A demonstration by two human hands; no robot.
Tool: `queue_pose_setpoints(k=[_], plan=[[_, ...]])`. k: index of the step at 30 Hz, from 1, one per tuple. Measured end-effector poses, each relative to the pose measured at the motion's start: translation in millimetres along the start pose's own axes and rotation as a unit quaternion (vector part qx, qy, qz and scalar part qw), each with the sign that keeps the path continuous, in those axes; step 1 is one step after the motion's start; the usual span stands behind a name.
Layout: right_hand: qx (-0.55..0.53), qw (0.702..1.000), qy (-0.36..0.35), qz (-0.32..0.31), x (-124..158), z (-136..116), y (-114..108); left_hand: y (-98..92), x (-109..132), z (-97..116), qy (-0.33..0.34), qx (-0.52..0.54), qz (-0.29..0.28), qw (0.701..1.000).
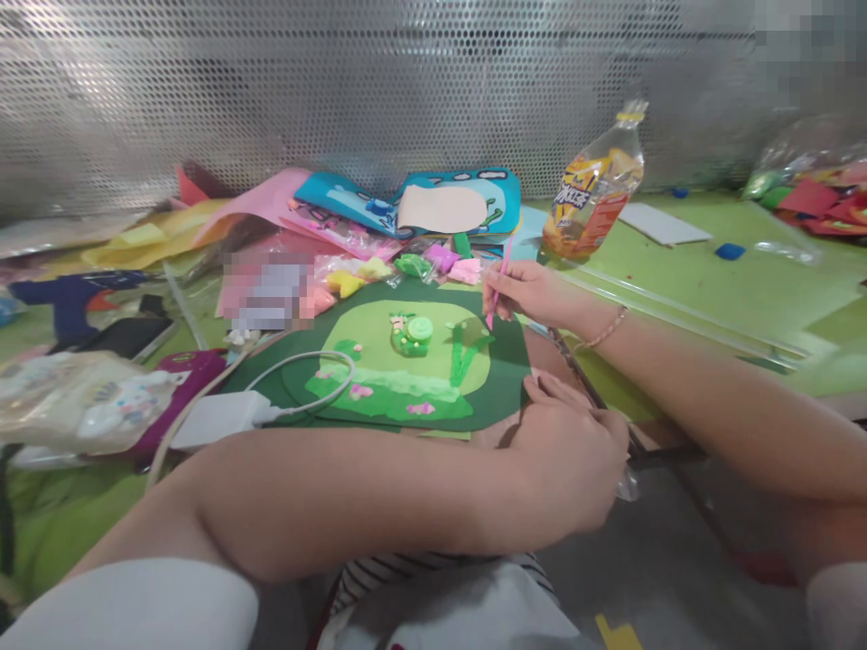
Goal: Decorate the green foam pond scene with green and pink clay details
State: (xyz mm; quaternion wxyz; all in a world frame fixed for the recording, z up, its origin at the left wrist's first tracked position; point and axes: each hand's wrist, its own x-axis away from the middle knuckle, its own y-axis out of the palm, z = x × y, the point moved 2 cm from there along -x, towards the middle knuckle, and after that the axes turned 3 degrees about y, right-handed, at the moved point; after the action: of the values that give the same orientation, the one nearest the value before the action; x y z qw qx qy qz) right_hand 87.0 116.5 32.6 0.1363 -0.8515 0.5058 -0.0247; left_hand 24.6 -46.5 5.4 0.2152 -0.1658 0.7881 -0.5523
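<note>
A dark green craft board [505, 384] lies in front of me with a light green oval, a green clay snail [411, 334] and small pink bits on it. My right hand [525, 293] is closed on a thin pink tool [499, 282], whose tip touches a green clay stem [467, 348] on the board. My left hand [569, 442] reaches across my body. Its fingers are curled against the board's near right corner, and I cannot make out whether they hold anything.
Bags of coloured clay [433, 262] and sheets of coloured paper [271, 203] lie behind the board. An orange-labelled plastic bottle [596, 194] leans at the right. A white charger and cable [223, 417], a blue glue gun [71, 298] and a phone [122, 336] sit at the left.
</note>
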Motion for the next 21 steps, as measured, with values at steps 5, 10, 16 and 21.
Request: queue_pose_setpoints(k=[5,10,16,21], plan=[[-0.024,0.999,0.041,-0.006,-2,5,4,0.7,-1,0,0.007,-0.003,-0.007,1.0],[-0.03,0.997,0.068,0.0,-2,5,3,-4.4,-1,-1,0.005,0.012,-0.006,1.0],[-0.008,0.998,0.062,0.011,-4,9,3,-4.1,-1,-1,0.01,-0.001,-0.001,1.0],[-0.001,0.998,0.064,0.01,-6,12,3,-2.7,-2,-1,0.001,-0.004,0.012,1.0]])
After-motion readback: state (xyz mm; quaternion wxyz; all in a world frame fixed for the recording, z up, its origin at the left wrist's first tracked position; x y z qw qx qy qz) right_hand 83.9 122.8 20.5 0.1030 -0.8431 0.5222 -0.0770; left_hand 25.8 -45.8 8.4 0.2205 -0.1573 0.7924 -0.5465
